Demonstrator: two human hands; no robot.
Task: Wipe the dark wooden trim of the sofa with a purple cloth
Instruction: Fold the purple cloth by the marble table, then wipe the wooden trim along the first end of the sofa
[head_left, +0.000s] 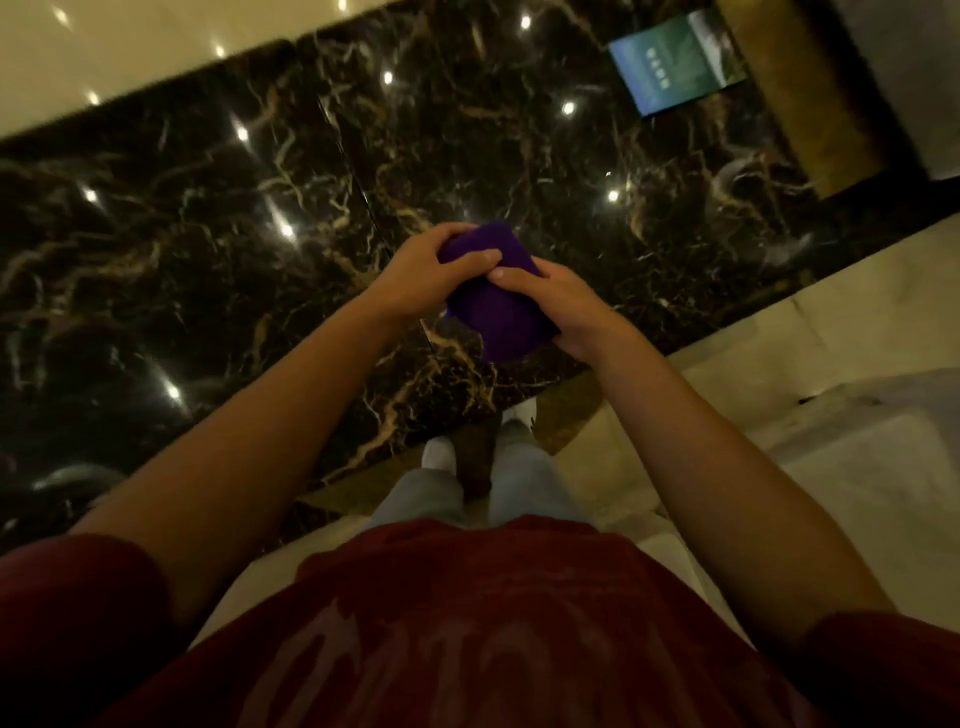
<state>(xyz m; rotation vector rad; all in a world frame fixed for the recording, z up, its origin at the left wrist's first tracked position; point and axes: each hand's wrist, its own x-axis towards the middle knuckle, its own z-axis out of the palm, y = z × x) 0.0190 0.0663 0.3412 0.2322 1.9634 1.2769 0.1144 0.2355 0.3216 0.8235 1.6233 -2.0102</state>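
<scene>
A folded purple cloth (491, 306) is held in front of me at waist height, above the floor. My left hand (426, 275) grips its upper left part, thumb across the top. My right hand (561, 306) holds its right side, fingers curled over the edge. Both hands touch each other at the cloth's middle. No sofa or dark wooden trim is in view.
I stand on a glossy dark marble floor band (208, 234) with light cream tiles (779, 322) to the right and far left. My white shoes (439, 452) are below the hands. A blue-green sign (675, 65) stands at the upper right beside a brown pillar (810, 104).
</scene>
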